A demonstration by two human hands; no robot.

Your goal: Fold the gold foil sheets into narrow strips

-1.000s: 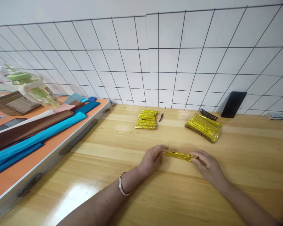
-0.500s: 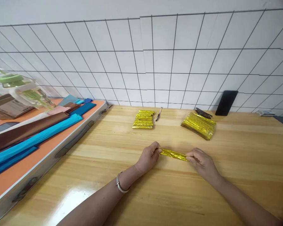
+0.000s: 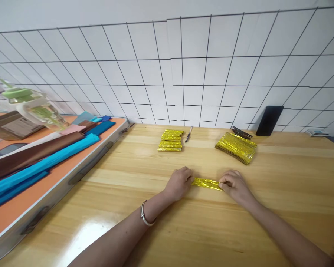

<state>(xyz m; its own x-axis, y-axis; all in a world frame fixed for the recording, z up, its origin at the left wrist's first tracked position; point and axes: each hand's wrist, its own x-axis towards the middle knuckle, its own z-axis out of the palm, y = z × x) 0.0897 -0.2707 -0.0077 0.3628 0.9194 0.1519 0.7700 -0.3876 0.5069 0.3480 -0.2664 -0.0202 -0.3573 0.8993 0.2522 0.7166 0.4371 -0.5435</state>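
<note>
A narrow gold foil strip (image 3: 207,183) stretches level between my two hands over the wooden table. My left hand (image 3: 179,182), with a bangle at the wrist, is closed on the strip's left end; its fingertips are partly hidden. On the right end, my right hand (image 3: 235,185) pinches the strip between thumb and fingers. Farther back lie a small row of folded gold foil strips (image 3: 170,141) on the left and a thicker stack of gold foil sheets (image 3: 236,147) on the right.
Beside the foil row lies a pen (image 3: 188,134). A dark hair clip (image 3: 241,133) sits behind the stack, and a black phone (image 3: 269,121) leans on the tiled wall. At left, an orange-topped surface (image 3: 64,165) holds blue and brown folded material (image 3: 39,155), a box and a green-lidded bottle (image 3: 39,107).
The foil strip has come lower and lies flatter toward the table. My left hand has turned palm down over its end; the right keeps its pinch.
</note>
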